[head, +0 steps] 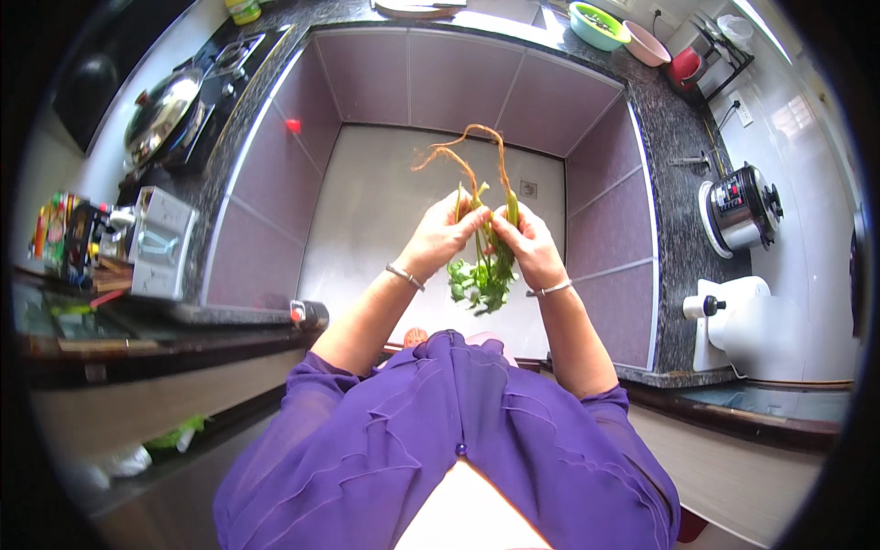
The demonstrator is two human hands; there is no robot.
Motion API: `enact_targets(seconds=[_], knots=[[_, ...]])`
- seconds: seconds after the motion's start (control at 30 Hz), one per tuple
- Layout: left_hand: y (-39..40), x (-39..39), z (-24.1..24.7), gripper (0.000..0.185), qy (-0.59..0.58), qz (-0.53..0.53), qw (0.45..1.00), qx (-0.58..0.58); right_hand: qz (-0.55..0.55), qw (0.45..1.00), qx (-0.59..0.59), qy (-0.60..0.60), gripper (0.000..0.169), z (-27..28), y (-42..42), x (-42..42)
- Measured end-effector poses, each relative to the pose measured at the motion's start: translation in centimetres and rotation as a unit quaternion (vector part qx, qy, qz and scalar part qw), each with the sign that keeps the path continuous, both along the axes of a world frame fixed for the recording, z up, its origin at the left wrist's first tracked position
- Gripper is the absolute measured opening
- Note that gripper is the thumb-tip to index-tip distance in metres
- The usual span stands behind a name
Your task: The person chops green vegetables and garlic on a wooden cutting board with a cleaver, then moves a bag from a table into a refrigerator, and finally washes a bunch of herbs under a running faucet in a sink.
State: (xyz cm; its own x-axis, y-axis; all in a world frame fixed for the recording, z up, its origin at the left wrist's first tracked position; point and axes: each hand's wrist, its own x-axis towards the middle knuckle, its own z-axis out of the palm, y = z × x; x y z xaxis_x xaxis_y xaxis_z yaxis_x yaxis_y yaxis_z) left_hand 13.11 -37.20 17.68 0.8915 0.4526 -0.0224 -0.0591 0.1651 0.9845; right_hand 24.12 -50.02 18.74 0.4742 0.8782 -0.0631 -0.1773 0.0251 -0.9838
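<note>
Both hands hold leafy green herb stalks, which look like coriander, in mid-air over the pale floor (371, 206). My left hand (440, 230) pinches the stems of one part between thumb and fingers. Close beside it, my right hand (531, 244) grips another stem, the thumbs nearly meeting. Long brown roots (501, 151) stick out beyond the fingers and curl to the left. Below the hands hang the bunched green leaves (485, 285). Whether the two parts are joined is hidden by the fingers.
Dark stone counters surround the floor on three sides. A lidded wok (168, 103) sits on the left stove. At right stand a pressure cooker (739, 206) and a white appliance (739, 316). A green basin (598, 38) and pink basin (646, 45) are at the far right.
</note>
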Motion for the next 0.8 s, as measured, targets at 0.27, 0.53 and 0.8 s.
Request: enact_targets(seconds=[0.27,0.53,0.8], knots=[[7.5,12.1,1.1,0.017,0.075,-0.14,0.987,0.009,0.042,0.996,-0.083,-0.015,0.019,-0.4,4.8,13.3],[14.9,29.3,2.1,0.018,0.075,-0.121,0.987,0.069,0.017,0.991,-0.052,-0.124,0.021,0.7,13.0,30.6],[26.1,42.4,3.2,0.019,0.1,-0.17,0.975,0.098,0.123,0.99,-0.068,0.003,0.017,1.7,22.3,46.9]])
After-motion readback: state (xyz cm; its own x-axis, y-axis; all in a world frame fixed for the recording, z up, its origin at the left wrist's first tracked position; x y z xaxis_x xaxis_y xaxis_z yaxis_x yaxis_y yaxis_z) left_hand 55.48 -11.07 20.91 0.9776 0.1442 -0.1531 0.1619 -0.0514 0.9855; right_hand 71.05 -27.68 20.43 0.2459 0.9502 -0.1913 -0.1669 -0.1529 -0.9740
